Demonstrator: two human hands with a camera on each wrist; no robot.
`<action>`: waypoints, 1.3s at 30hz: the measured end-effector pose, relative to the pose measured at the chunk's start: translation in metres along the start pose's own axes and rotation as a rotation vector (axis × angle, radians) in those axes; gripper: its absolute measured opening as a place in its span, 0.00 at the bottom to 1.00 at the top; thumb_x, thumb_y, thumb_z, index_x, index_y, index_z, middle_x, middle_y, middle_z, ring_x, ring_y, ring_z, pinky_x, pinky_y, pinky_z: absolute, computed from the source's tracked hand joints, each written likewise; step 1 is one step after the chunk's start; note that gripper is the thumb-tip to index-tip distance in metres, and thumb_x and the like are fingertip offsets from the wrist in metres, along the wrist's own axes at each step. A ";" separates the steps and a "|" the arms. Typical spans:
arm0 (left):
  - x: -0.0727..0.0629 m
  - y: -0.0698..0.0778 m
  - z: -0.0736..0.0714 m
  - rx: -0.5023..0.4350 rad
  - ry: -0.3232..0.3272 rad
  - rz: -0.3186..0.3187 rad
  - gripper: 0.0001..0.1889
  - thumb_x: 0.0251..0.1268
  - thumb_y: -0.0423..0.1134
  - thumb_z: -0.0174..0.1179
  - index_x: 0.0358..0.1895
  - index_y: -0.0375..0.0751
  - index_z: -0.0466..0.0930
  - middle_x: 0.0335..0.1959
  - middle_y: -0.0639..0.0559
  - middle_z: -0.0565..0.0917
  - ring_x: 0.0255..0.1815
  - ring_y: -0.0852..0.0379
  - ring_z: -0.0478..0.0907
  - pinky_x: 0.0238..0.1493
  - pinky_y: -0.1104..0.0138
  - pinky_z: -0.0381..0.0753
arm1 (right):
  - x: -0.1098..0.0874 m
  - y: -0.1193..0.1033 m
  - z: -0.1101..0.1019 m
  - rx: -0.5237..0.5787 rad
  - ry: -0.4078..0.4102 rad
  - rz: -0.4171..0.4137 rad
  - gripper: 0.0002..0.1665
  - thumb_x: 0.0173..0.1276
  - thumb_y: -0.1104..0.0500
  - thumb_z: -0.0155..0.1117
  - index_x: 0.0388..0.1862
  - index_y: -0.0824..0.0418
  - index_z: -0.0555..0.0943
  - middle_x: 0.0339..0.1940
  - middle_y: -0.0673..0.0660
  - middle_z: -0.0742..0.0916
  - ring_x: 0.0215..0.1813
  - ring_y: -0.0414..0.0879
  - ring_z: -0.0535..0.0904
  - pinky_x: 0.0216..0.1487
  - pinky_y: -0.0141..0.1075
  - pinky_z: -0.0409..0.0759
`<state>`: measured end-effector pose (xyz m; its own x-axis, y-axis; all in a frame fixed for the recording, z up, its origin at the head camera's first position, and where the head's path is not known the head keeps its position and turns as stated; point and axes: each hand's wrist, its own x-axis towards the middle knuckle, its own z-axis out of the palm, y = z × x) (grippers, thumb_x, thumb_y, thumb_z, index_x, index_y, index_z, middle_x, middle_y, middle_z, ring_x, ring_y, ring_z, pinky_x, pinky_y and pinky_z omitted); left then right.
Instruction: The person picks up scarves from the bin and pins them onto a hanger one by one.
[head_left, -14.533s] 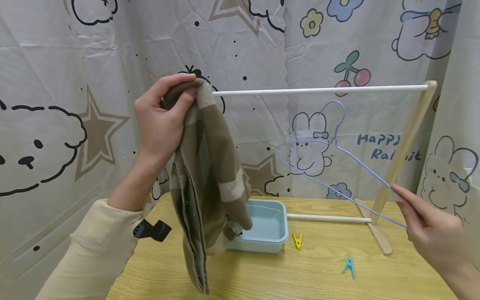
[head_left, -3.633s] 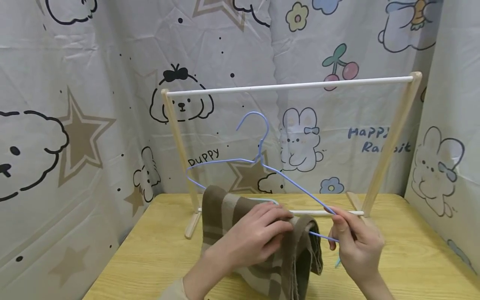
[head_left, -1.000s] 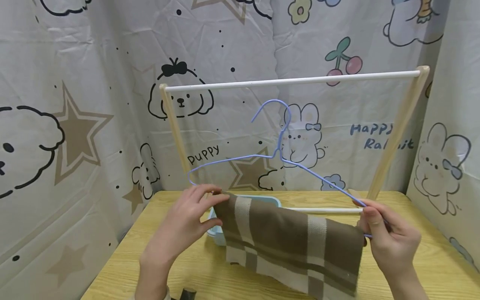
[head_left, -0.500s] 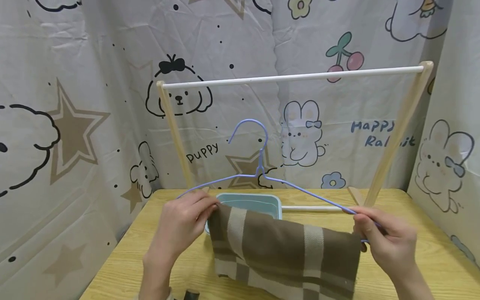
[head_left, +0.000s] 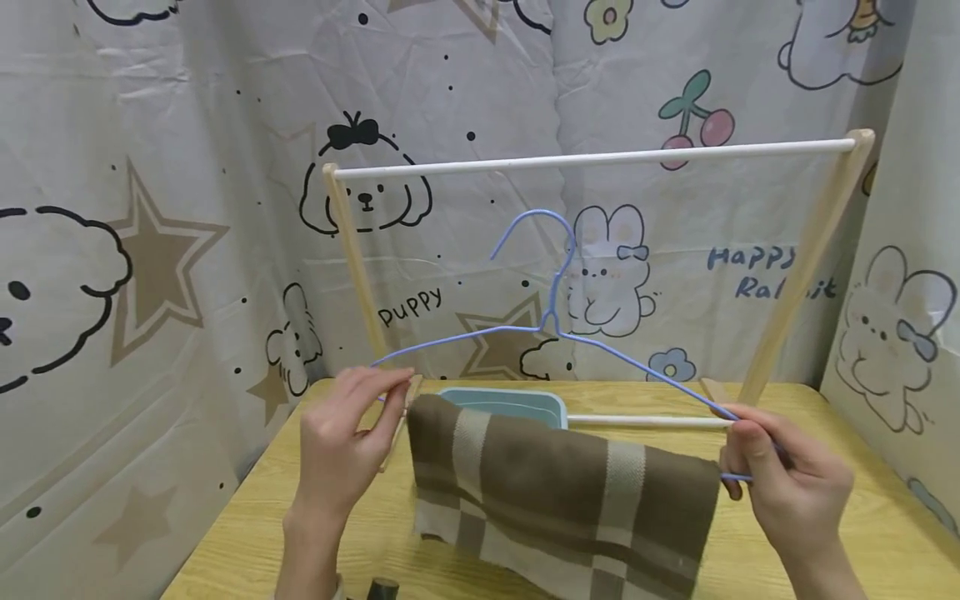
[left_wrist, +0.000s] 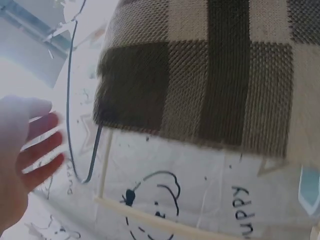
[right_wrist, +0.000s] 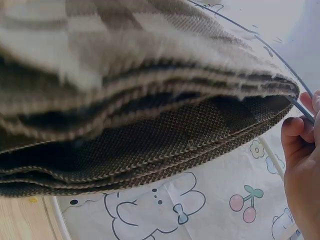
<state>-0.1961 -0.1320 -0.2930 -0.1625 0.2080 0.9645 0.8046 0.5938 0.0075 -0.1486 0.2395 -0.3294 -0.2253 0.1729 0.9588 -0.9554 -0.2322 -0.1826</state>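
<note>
A blue wire hanger (head_left: 553,321) stands tilted in front of me, hook upward. Over its lower bar hangs a folded brown and cream checked scarf (head_left: 547,492), spread along most of the bar. My right hand (head_left: 791,479) pinches the hanger's right end, just beyond the scarf's edge. My left hand (head_left: 341,442) is beside the left end, fingers apart and off the cloth; the left wrist view shows its fingers (left_wrist: 42,147) loose, a gap from the wire. In the right wrist view the scarf's layered edges (right_wrist: 150,135) droop either side of the bar.
Behind the hanger stands a rack with a white top rail (head_left: 600,158) and wooden posts (head_left: 810,267). A light blue basin (head_left: 517,400) sits on the wooden table (head_left: 255,508), partly hidden by the scarf. A printed curtain (head_left: 247,108) encloses the back and sides.
Long before, the left hand held the scarf up, apart from the hanger. Later it lay bunched over the bar, then was spread leftward. Just now the left hand has let go of its corner.
</note>
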 end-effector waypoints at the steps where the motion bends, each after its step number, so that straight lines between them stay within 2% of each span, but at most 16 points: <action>1: 0.001 -0.002 0.000 0.006 0.038 0.010 0.08 0.67 0.36 0.63 0.43 0.37 0.88 0.36 0.47 0.86 0.34 0.51 0.81 0.37 0.66 0.76 | 0.000 0.000 0.000 0.008 0.003 -0.001 0.08 0.65 0.82 0.55 0.37 0.94 0.75 0.13 0.57 0.71 0.14 0.41 0.67 0.11 0.27 0.59; 3: 0.000 -0.006 0.000 0.025 0.059 -0.007 0.15 0.71 0.44 0.61 0.48 0.36 0.86 0.40 0.44 0.85 0.39 0.47 0.79 0.40 0.65 0.75 | 0.000 0.000 -0.001 0.023 0.005 -0.003 0.08 0.65 0.82 0.55 0.37 0.94 0.75 0.13 0.58 0.71 0.14 0.41 0.67 0.11 0.27 0.59; 5: -0.004 -0.011 0.002 0.015 0.016 -0.044 0.20 0.72 0.51 0.58 0.53 0.37 0.84 0.42 0.44 0.84 0.41 0.48 0.79 0.40 0.67 0.74 | 0.000 0.000 -0.001 0.051 0.002 -0.003 0.08 0.65 0.83 0.53 0.37 0.95 0.75 0.14 0.58 0.71 0.14 0.42 0.66 0.10 0.27 0.59; 7: -0.008 -0.016 0.005 -0.039 -0.047 -0.091 0.21 0.72 0.52 0.57 0.55 0.39 0.83 0.39 0.48 0.82 0.37 0.54 0.78 0.36 0.71 0.74 | 0.000 0.000 -0.001 0.083 -0.001 -0.006 0.08 0.66 0.83 0.52 0.38 0.95 0.74 0.14 0.59 0.71 0.14 0.42 0.65 0.10 0.27 0.59; 10: -0.014 -0.022 0.009 -0.163 -0.056 -0.165 0.12 0.71 0.41 0.60 0.50 0.40 0.84 0.29 0.53 0.77 0.28 0.63 0.72 0.26 0.77 0.69 | 0.000 0.001 -0.001 0.093 -0.008 -0.013 0.08 0.65 0.83 0.53 0.37 0.95 0.74 0.14 0.59 0.71 0.14 0.42 0.65 0.11 0.27 0.59; 12: -0.016 -0.024 0.011 -0.232 -0.034 -0.199 0.08 0.67 0.32 0.61 0.47 0.39 0.85 0.24 0.55 0.73 0.24 0.66 0.66 0.24 0.76 0.65 | -0.001 0.002 -0.002 0.081 -0.017 -0.020 0.08 0.65 0.83 0.53 0.37 0.95 0.74 0.14 0.58 0.71 0.14 0.42 0.65 0.11 0.27 0.59; 14: -0.017 -0.025 0.012 -0.282 -0.010 -0.220 0.08 0.64 0.27 0.62 0.44 0.39 0.86 0.22 0.55 0.71 0.23 0.67 0.64 0.23 0.75 0.62 | -0.001 0.003 -0.003 0.059 -0.018 -0.018 0.08 0.65 0.83 0.54 0.37 0.95 0.74 0.14 0.58 0.71 0.14 0.41 0.66 0.12 0.27 0.59; 19: -0.018 -0.026 0.014 -0.360 0.022 -0.183 0.06 0.65 0.33 0.64 0.41 0.36 0.86 0.20 0.55 0.69 0.21 0.67 0.61 0.21 0.74 0.58 | -0.003 0.006 -0.008 0.042 -0.011 0.008 0.09 0.65 0.82 0.55 0.37 0.95 0.75 0.15 0.58 0.71 0.15 0.42 0.66 0.11 0.28 0.59; 24: -0.015 -0.027 0.020 -0.399 0.126 -0.085 0.10 0.65 0.35 0.65 0.39 0.29 0.86 0.19 0.53 0.69 0.20 0.66 0.60 0.20 0.76 0.57 | -0.004 0.007 -0.010 0.046 -0.011 0.018 0.09 0.65 0.82 0.54 0.37 0.95 0.74 0.15 0.58 0.71 0.15 0.42 0.66 0.11 0.28 0.58; 29: -0.012 -0.022 0.026 -0.420 0.243 -0.028 0.10 0.62 0.33 0.67 0.35 0.24 0.86 0.17 0.50 0.71 0.19 0.65 0.58 0.20 0.77 0.56 | -0.006 0.006 -0.014 0.046 -0.039 0.056 0.09 0.67 0.82 0.51 0.39 0.95 0.74 0.16 0.58 0.70 0.15 0.42 0.65 0.11 0.29 0.58; 33: -0.011 -0.019 0.030 -0.439 0.319 -0.010 0.10 0.60 0.32 0.69 0.32 0.23 0.86 0.15 0.49 0.69 0.18 0.65 0.57 0.20 0.78 0.54 | -0.009 0.007 -0.020 0.019 -0.052 0.120 0.09 0.68 0.83 0.49 0.42 0.92 0.75 0.17 0.57 0.71 0.16 0.42 0.66 0.10 0.31 0.58; 35: -0.011 -0.018 0.031 -0.451 0.338 -0.017 0.09 0.59 0.32 0.70 0.32 0.25 0.87 0.15 0.50 0.67 0.18 0.65 0.57 0.20 0.78 0.54 | -0.010 0.007 -0.024 -0.004 -0.042 0.167 0.10 0.68 0.84 0.48 0.43 0.90 0.75 0.17 0.57 0.72 0.16 0.43 0.66 0.10 0.32 0.58; 39: -0.012 -0.017 0.032 -0.470 0.360 -0.056 0.05 0.55 0.28 0.71 0.33 0.28 0.88 0.14 0.51 0.68 0.17 0.66 0.57 0.19 0.78 0.53 | -0.012 0.005 -0.027 -0.106 0.030 0.297 0.11 0.67 0.84 0.49 0.45 0.87 0.77 0.19 0.55 0.76 0.16 0.43 0.67 0.11 0.34 0.59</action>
<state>-0.2262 -0.1196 -0.3129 -0.0740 -0.1388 0.9876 0.9805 0.1709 0.0975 -0.1560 0.2616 -0.3479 -0.5014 0.1411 0.8536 -0.8612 -0.1761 -0.4768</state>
